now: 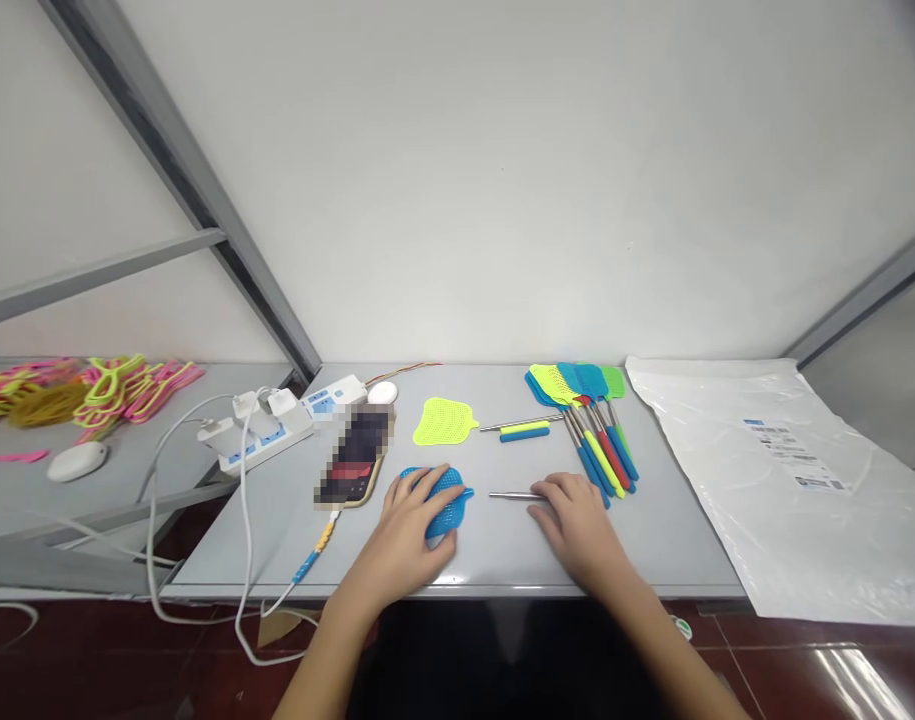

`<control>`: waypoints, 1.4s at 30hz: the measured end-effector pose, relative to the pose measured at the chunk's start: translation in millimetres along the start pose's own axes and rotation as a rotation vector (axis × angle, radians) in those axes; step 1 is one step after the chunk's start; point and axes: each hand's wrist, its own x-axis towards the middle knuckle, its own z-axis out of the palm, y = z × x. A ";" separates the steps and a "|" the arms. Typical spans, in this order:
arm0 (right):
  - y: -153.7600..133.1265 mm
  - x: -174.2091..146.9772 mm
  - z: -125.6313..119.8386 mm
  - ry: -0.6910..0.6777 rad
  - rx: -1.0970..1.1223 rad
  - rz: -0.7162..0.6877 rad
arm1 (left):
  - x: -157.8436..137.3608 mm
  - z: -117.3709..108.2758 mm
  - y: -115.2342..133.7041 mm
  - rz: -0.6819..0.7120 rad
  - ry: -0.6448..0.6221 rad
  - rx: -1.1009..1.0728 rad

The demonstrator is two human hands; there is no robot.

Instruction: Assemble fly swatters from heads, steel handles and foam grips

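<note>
My left hand [408, 530] lies flat on a blue perforated swatter head [448, 497] near the table's front edge. My right hand [577, 520] covers the grip end of a thin metal rod [513, 495] whose tip points left toward the blue head, a small gap apart. Behind them lie a yellow-green swatter head [443, 421] and a metal rod with a yellow and blue handle [523, 430], unjoined. A fanned pile of finished swatters [592, 425] with blue, yellow, green and red handles lies to the right.
On the grey table [652, 540] sit a phone [356, 455] on a cable, a white power strip [277, 425] with plugs, and a clear plastic bag [787, 480] at right. A left table holds pink and yellow parts [89, 390] and a white oval object [77, 461].
</note>
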 end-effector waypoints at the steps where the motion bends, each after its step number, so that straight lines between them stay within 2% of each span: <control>1: 1.7 -1.6 0.3 0.008 0.003 0.009 | -0.6 -0.8 -0.8 0.003 -0.008 0.003; 8: 1.9 0.1 2.2 0.003 0.030 0.026 | 1.1 1.6 3.8 -0.003 0.007 -0.014; 17: 3.1 3.3 9.2 -0.048 0.010 -0.072 | 5.0 -0.3 3.0 -0.003 -0.014 -0.044; 23: 0.4 5.4 10.1 -0.101 0.003 -0.071 | 6.0 -1.6 5.6 -0.017 -0.030 -0.088; 27: -0.2 6.5 13.6 -0.114 0.007 -0.097 | 5.6 -3.6 3.9 -0.021 -0.015 -0.150; 33: -1.4 8.0 16.8 -0.073 0.002 -0.157 | 3.9 -7.4 -1.7 -0.129 -0.005 -0.331; 35: -2.4 8.3 17.0 -0.057 0.009 -0.155 | 4.5 -5.6 -4.1 -0.157 0.034 -0.416; 37: -3.4 8.1 17.2 -0.053 0.019 -0.146 | 5.9 -2.1 -6.8 -0.203 0.133 -0.555; 42: -4.4 5.1 17.0 -0.050 0.072 -0.067 | 13.0 5.5 -7.5 -0.358 0.604 -0.912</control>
